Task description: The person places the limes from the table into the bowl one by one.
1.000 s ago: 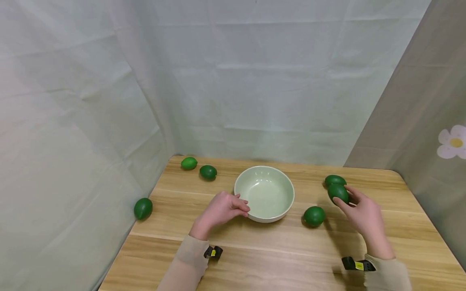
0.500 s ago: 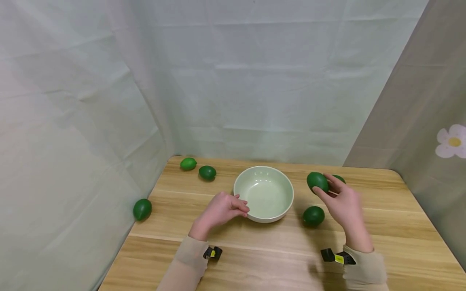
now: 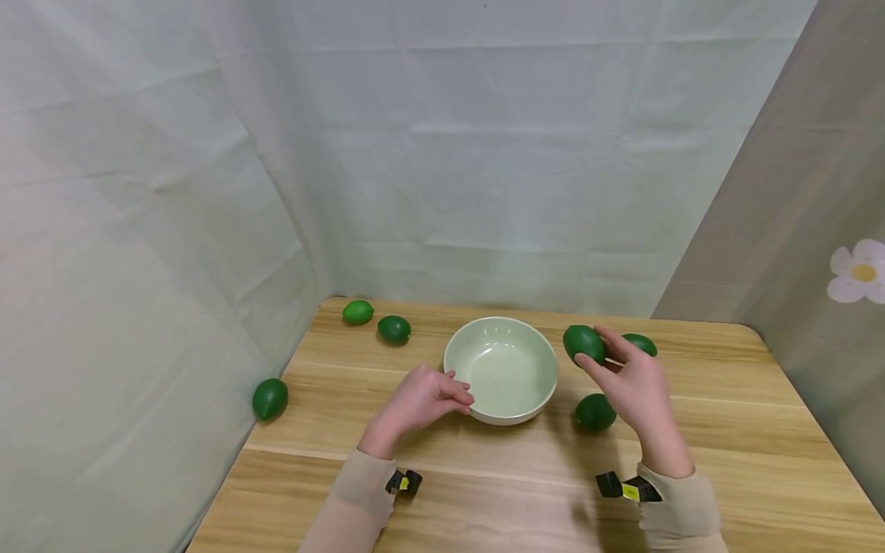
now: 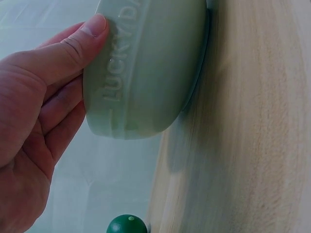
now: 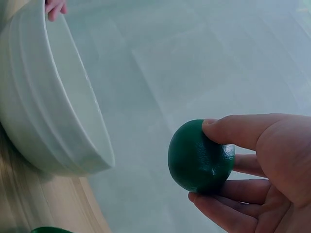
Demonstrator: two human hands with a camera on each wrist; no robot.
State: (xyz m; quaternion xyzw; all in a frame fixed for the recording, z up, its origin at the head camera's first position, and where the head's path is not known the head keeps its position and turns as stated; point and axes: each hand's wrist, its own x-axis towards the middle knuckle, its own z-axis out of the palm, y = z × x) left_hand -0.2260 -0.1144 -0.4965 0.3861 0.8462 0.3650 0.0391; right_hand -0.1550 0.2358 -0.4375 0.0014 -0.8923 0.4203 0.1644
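A pale green bowl (image 3: 501,372) stands on the wooden table, nothing inside it. My left hand (image 3: 423,398) pinches its near-left rim; the left wrist view shows the thumb against the outer wall, by raised lettering. My right hand (image 3: 634,382) holds a dark green lime (image 5: 198,158) between thumb and fingertips, raised above the table just right of the bowl. Below that hand lies another dark green lime (image 3: 595,412). A third lime (image 3: 641,344) sits behind the right hand's fingers, partly hidden by them.
Toward the back left lie a small bright green lime (image 3: 358,312) and a dark green lime (image 3: 394,329). One more dark lime (image 3: 270,399) rests at the table's left edge. Pale cloth (image 3: 484,153) hangs behind the table (image 3: 484,491) and along its sides.
My right hand has carried its lime leftward and up, away from the lime at the back right and toward the bowl. The left hand and bowl have stayed in place.
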